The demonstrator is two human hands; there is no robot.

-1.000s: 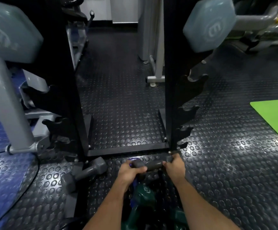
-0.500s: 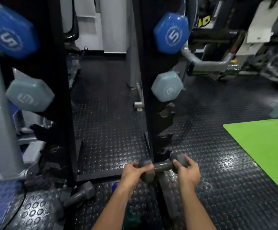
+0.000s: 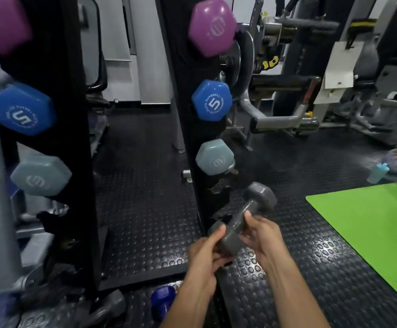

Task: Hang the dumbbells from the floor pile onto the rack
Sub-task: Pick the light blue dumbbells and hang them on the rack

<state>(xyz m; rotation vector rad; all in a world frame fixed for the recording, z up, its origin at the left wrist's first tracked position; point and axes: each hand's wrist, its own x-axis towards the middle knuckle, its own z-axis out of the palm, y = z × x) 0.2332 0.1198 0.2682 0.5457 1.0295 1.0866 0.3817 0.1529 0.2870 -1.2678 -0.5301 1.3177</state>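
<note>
I hold a grey dumbbell (image 3: 245,215) tilted in front of the rack's right black upright (image 3: 188,138). My left hand (image 3: 204,254) grips its near head, and my right hand (image 3: 260,235) pinches the handle. The far head points up and to the right, beside the empty hooks low on the upright. On the rack hang a purple dumbbell (image 3: 211,26), a blue one marked 5 (image 3: 211,100) and a pale grey-blue one (image 3: 214,157). On the floor lie another grey dumbbell (image 3: 107,306) and a dark blue one (image 3: 163,301).
The rack's left upright (image 3: 74,138) stands close on my left. A green mat (image 3: 372,228) lies on the studded black floor to the right. Gym machines (image 3: 287,91) fill the back right. A light blue bottle (image 3: 377,172) stands near the mat's far edge.
Both hands have lifted the grey dumbbell off the floor pile and raised it beside the right upright, tilting it. My view has risen, showing the higher dumbbells.
</note>
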